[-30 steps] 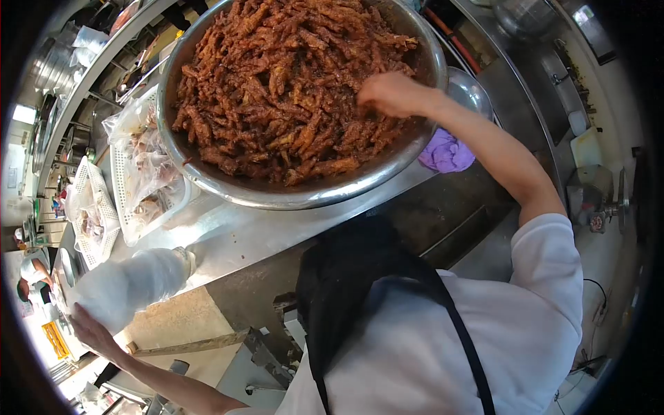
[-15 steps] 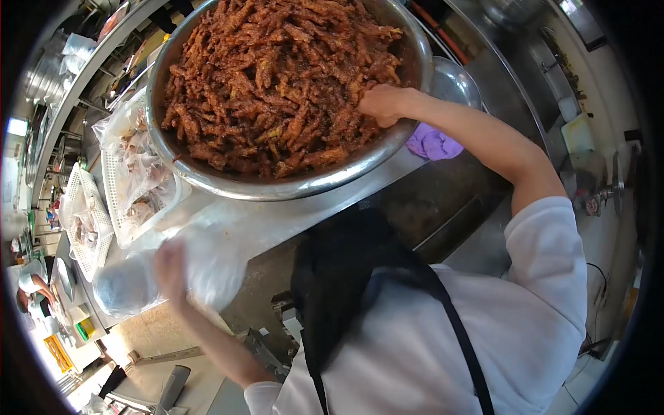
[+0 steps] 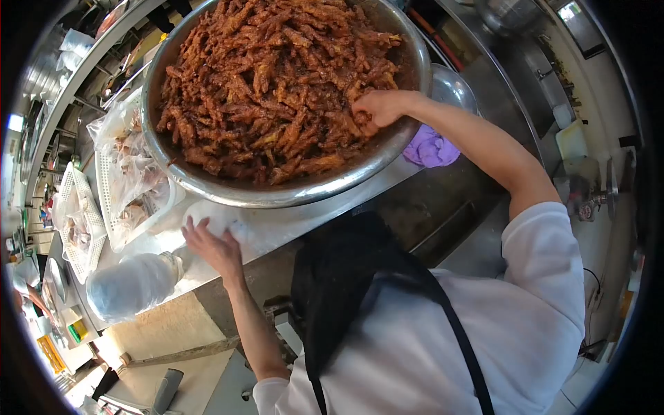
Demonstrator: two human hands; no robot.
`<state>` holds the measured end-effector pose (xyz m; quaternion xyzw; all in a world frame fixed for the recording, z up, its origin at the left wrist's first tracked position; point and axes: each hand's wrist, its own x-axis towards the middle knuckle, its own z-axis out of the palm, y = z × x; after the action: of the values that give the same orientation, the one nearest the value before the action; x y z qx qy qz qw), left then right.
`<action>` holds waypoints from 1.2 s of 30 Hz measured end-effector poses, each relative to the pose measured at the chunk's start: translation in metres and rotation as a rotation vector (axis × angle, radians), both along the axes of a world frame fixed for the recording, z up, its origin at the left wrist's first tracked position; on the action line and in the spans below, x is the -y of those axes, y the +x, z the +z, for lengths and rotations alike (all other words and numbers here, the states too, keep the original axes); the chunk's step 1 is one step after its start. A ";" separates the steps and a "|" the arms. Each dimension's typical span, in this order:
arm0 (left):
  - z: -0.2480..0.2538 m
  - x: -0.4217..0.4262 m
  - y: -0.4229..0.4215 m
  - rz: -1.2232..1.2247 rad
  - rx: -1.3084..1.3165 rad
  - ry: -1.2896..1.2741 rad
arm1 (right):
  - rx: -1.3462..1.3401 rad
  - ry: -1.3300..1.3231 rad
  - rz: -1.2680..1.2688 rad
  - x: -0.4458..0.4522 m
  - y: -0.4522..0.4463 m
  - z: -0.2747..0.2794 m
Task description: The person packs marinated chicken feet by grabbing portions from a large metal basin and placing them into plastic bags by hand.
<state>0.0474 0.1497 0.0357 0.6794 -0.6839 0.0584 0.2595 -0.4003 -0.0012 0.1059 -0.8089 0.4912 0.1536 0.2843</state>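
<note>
A large metal basin (image 3: 290, 197) is heaped with reddish-brown, sauce-coated chicken feet (image 3: 270, 90). At the basin's right inner side, my right hand (image 3: 380, 109) is curled round some of the chicken feet, its fingertips partly hidden among them. Below the basin's front rim, my left hand (image 3: 213, 247) is held over the worktop with fingers spread. Just beyond its fingers lies a thin, clear plastic bag (image 3: 220, 216); contact with it is hard to make out. To the left of that hand, a bundle of clear plastic bags (image 3: 131, 285) rests at the table edge.
White plastic baskets (image 3: 111, 207) with bagged food stand left of the basin. A purple cloth (image 3: 432, 146) lies at its right, beside a metal bowl (image 3: 453, 90). The worktop edge (image 3: 277, 243) runs diagonally before me. A person's arm (image 3: 31, 294) shows far left.
My left hand has moved right and up from beside the bag bundle, and its fingers have spread. The blurred plastic has settled on the worktop. My right hand stays in the basin.
</note>
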 end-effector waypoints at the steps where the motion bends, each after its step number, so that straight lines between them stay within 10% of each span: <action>1: -0.003 0.001 0.015 0.043 -0.011 -0.034 | -0.076 0.013 0.020 -0.006 0.007 0.011; 9: 0.013 -0.031 0.057 0.227 -0.141 -0.231 | -0.365 -0.071 0.144 -0.019 0.023 0.025; 16: 0.033 -0.059 0.059 0.493 -0.306 0.090 | -0.494 0.034 0.194 -0.015 0.047 0.038; 19: 0.004 -0.070 0.078 0.205 -0.034 -0.257 | -0.226 -0.051 0.135 -0.025 0.041 0.018; 25: 0.022 -0.079 0.067 0.439 -0.275 -0.127 | -0.206 0.316 -0.031 -0.012 0.057 0.051; 32: 0.038 -0.070 0.055 0.526 -0.574 -0.060 | 0.555 0.322 -0.725 0.014 0.024 0.024; 36: 0.047 -0.052 0.052 0.459 -0.440 0.015 | 0.018 -0.020 -0.376 -0.003 0.089 0.004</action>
<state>0.0992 0.2012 0.0825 0.8142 -0.4406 -0.0381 0.3762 -0.3112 0.0019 0.1104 -0.7068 0.6329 0.0857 0.3043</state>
